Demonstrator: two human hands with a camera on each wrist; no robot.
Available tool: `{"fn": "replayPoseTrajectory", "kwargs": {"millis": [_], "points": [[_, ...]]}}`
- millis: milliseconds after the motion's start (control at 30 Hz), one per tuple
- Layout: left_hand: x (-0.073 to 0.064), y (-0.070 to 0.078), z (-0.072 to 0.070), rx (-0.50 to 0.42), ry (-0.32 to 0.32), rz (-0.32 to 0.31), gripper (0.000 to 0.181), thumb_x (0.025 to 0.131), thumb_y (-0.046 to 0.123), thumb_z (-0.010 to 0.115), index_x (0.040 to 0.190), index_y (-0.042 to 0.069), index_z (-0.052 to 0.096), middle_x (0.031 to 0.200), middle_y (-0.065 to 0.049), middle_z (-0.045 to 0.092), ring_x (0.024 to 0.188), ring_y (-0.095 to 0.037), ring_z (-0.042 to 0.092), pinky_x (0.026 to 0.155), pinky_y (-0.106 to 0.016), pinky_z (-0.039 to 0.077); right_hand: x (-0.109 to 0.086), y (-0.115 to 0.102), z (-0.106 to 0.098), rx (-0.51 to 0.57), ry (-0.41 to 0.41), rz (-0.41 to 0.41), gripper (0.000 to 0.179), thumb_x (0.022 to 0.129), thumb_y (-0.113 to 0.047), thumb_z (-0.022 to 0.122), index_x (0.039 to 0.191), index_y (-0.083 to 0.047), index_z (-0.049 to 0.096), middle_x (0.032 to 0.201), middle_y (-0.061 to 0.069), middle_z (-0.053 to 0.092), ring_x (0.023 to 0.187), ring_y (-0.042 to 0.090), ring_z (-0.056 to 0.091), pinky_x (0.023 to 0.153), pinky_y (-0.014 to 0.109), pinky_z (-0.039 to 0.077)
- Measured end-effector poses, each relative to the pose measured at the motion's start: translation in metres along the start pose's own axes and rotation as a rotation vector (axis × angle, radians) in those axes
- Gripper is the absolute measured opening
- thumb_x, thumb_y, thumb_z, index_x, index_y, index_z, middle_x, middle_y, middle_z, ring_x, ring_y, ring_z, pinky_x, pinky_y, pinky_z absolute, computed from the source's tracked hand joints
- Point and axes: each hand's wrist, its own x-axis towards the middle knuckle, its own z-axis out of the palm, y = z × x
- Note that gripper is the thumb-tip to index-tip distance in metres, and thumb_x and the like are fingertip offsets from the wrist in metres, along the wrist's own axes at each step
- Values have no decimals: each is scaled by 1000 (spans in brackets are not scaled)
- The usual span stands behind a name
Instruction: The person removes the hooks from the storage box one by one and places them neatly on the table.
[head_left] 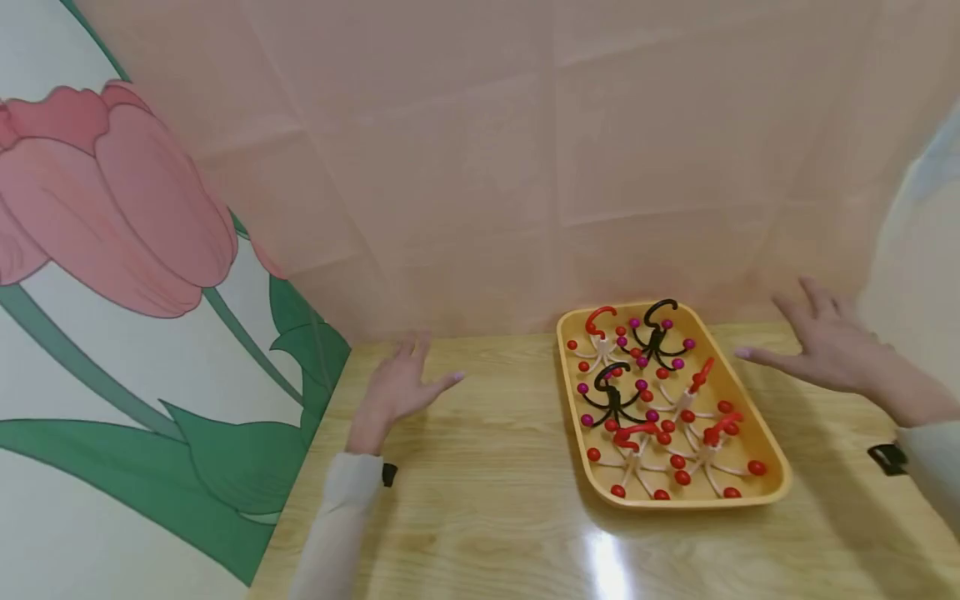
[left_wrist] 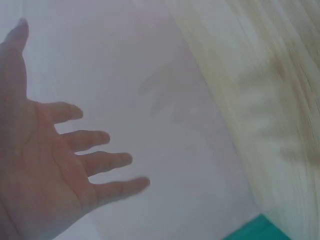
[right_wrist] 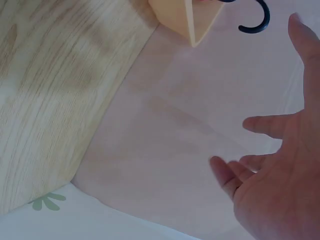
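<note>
My left hand [head_left: 401, 385] hovers above the left part of the table, fingers spread and nothing in it; the left wrist view shows its bare palm [left_wrist: 45, 170]. Off the right side of a yellow tray [head_left: 761, 433], my right hand [head_left: 836, 350] is raised with fingers apart, also holding nothing. In the tray stand several small spider-like hook pieces with ball-tipped legs. Some are white with red hooks, such as this hook piece [head_left: 634, 454]; others are black with purple balls, like this black hook piece [head_left: 615, 400]. A black hook [right_wrist: 260, 20] rises over the tray rim in the right wrist view.
The wood-grain table [head_left: 480, 467] meets a pinkish cloth backdrop [head_left: 450, 167] behind. A panel with a large tulip print [head_left: 112, 192] stands along the left side. Another pale panel [head_left: 926, 250] borders the right. A dark strap piece [head_left: 888, 458] shows by the right sleeve.
</note>
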Motion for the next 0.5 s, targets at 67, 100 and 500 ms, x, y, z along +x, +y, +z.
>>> {"fn": "replayPoseTrajectory", "kwargs": {"millis": [67,100,500], "points": [[0,6,0,-97,-11,30,111,88,93,38,170,23,14,175,-13,25,158,-40,35,123,-63,38,-2,-3,0,1,37,-4,109,94,-64,67,163,5,19,166,45,-6,142,77,12,92,94,28],[-1,9,-1,-148,-16,43,109,90,91,41,170,21,17,173,-13,30,155,-39,40,122,-61,40,-3,-5,1,8,59,-8,106,94,-63,69,161,7,26,164,47,4,139,75,18,90,92,31],[-6,65,0,-582,-55,253,41,107,43,60,126,8,61,128,-8,69,124,-25,67,101,-42,60,-32,-24,15,52,222,-99,84,93,-44,79,144,15,46,126,43,48,99,52,55,69,63,49]]}}
